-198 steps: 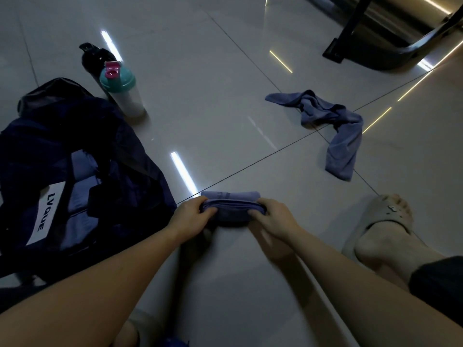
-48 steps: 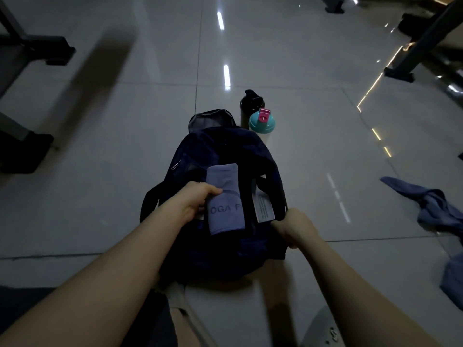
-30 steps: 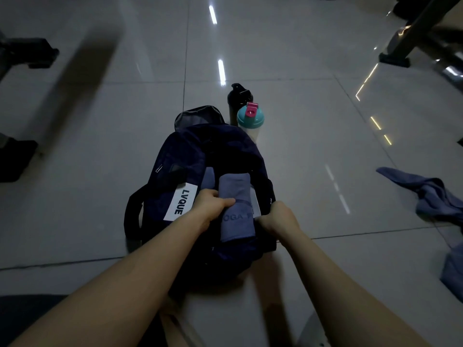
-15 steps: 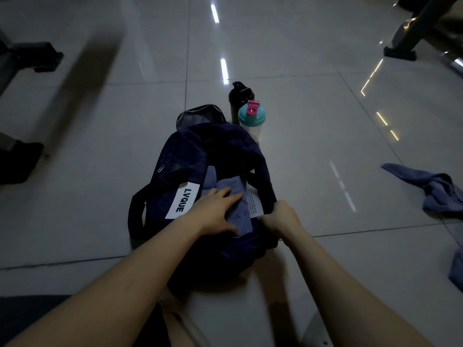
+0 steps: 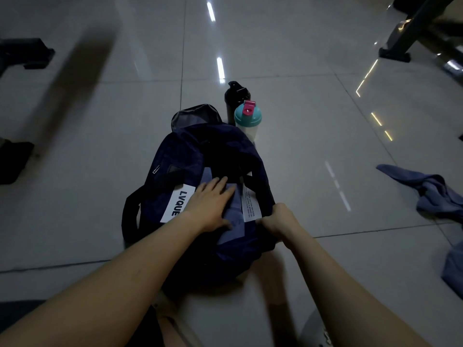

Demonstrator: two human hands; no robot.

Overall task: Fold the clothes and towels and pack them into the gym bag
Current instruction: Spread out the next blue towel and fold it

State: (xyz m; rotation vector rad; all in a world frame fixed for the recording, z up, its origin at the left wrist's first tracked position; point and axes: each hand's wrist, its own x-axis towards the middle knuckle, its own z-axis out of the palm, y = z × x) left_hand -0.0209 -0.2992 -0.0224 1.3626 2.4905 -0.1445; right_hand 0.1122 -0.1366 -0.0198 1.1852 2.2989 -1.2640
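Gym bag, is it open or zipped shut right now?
Open. The gym bag gapes on top: the left hand presses a folded towel into the opening, and the right hand grips its edge.

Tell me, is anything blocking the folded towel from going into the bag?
Nothing visible. The towel already lies in the open bag under the flat left hand; the right hand grips its edge.

The folded towel [image 5: 234, 222] is off the floor and now lies sunk in the mouth of the gym bag [image 5: 185, 156], which sits at 12 o'clock instead of 9. The left hand [image 5: 210, 204] no longer grips the towel but lies flat on top of it. The right hand [image 5: 278, 219] now grips the bag's rim at 4 o'clock.
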